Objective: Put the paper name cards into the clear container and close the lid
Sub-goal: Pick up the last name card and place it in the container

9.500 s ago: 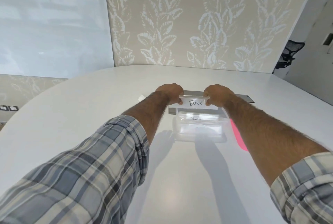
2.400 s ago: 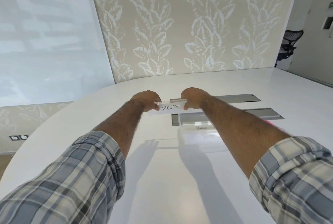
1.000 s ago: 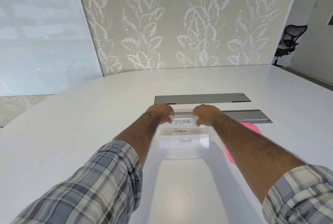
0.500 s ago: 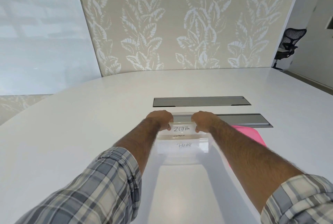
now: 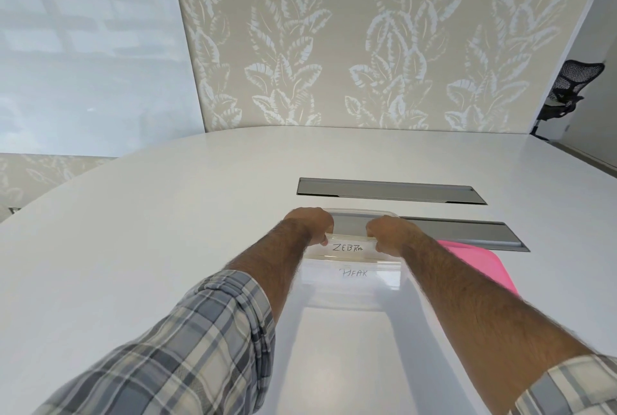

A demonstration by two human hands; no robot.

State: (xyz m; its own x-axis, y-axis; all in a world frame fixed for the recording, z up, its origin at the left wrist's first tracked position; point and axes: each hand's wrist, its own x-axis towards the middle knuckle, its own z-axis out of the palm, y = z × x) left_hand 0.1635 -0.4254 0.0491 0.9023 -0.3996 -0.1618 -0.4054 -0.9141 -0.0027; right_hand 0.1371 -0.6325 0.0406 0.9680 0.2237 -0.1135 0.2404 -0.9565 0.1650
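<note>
Card (image 5: 347, 247): long axis left-right, at the container (image 5: 349, 296) far end.
My left hand (image 5: 309, 226): fingers pinch its left end.
My right hand (image 5: 389, 234): fingers pinch its right end.

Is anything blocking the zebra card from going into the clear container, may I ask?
Nothing visible does. The left hand and right hand hold the zebra card at the open container; the pink lid lies aside.

Big white rounded table (image 5: 133, 247). Clear container (image 5: 350, 294) sits on it right under where the left hand (image 5: 310, 224) and right hand (image 5: 389, 234) pinch the card (image 5: 347, 247). Pink lid (image 5: 480, 264) lies flat just right of that, and two grey hatches (image 5: 390, 191) are set in the top just beyond.
</note>
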